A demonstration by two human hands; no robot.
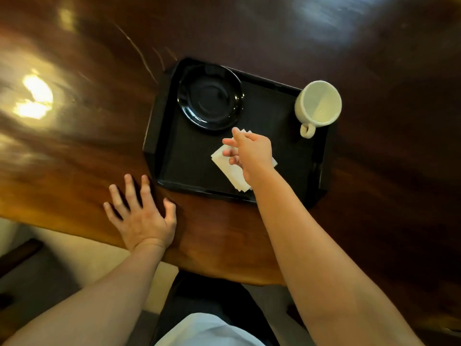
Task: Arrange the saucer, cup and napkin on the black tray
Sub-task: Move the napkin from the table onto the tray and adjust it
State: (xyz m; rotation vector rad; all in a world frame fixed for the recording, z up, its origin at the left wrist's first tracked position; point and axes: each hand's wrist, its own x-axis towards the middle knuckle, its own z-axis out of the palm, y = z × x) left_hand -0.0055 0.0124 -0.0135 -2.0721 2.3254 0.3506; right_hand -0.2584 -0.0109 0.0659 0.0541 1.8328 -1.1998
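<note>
Basically right hand (249,152) hovered fingers loose over napkin (230,168) near tray (159,136) front, grip unclear; saucer (210,97) far-left, cup (318,103) far-right, separate; left hand (143,216) lay spread flat on table (74,121) beside tray, likely bracing

Dim, blurred edges, glare on table (35,96)

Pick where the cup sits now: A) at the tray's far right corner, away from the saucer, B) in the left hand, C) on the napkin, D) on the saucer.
A: the cup stands upright at the far right corner of the tray, apart from the empty saucer at the far left.
</note>
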